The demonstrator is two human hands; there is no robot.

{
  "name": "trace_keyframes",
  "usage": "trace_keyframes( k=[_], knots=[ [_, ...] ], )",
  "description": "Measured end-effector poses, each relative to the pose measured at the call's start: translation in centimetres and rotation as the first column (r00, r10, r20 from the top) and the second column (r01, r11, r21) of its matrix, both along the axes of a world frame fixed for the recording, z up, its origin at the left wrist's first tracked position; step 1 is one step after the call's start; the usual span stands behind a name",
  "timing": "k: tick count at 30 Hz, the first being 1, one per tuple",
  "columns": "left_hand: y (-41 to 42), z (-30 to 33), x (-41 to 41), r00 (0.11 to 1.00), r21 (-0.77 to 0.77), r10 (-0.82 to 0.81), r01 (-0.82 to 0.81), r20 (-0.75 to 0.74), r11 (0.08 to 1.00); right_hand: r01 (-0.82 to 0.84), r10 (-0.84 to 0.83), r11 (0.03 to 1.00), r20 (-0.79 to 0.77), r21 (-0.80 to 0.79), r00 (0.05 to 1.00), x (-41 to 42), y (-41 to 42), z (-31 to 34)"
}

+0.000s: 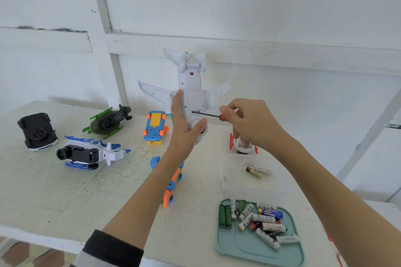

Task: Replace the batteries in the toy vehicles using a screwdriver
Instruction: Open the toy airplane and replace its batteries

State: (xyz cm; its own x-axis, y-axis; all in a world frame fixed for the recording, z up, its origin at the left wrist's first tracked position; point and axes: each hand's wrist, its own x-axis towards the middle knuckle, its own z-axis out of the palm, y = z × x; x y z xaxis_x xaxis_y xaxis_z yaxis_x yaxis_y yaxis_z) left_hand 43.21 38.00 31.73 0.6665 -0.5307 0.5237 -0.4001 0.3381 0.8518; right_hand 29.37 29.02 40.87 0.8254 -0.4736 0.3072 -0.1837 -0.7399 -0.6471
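Above the desk we hold the plane belly-up, left hand wrapped round its nose. Our right hand pinches the screwdriver, tip at the hatch screw; we should press squarely inward while turning to avoid slipping.

Left hand holds the white plastic toy airplane upright, belly facing us, thumb up its side. Right hand pinches the red-handled screwdriver, tip at the battery cover's lower edge. Below the right hand, a teal tray of loose batteries.
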Motion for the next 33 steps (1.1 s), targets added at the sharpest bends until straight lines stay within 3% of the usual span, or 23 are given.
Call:
trace_keyframes(
  k=[5, 16, 23, 33],
  knots=[
    [0.0, 0.0, 0.0, 1.000, 0.017, 0.018, -0.019, 0.007, 1.000, 0.009, 0.002, 0.983, 0.056, -0.183, 0.998, 0.1, -0.5, -0.6],
    [0.4, 0.2, 0.8, 0.998, -0.028, 0.008, -0.009, -0.056, 1.000, 0.044, -0.034, 0.980, 0.051, -0.193, 0.998, -0.7, -1.9, -1.4],
    [0.8, 0.5, 1.0, 0.992, -0.096, -0.054, 0.043, -0.116, 0.994, 0.035, -0.040, 0.965, -0.013, -0.258, 0.999, -0.7, -2.5, -1.8],
    [0.8, 0.6, 0.2, 0.992, -0.066, -0.029, 0.022, -0.123, 0.998, 0.060, -0.070, 0.925, -0.011, -0.374, 0.998, -0.4, -2.0, -1.8]
  ],
)
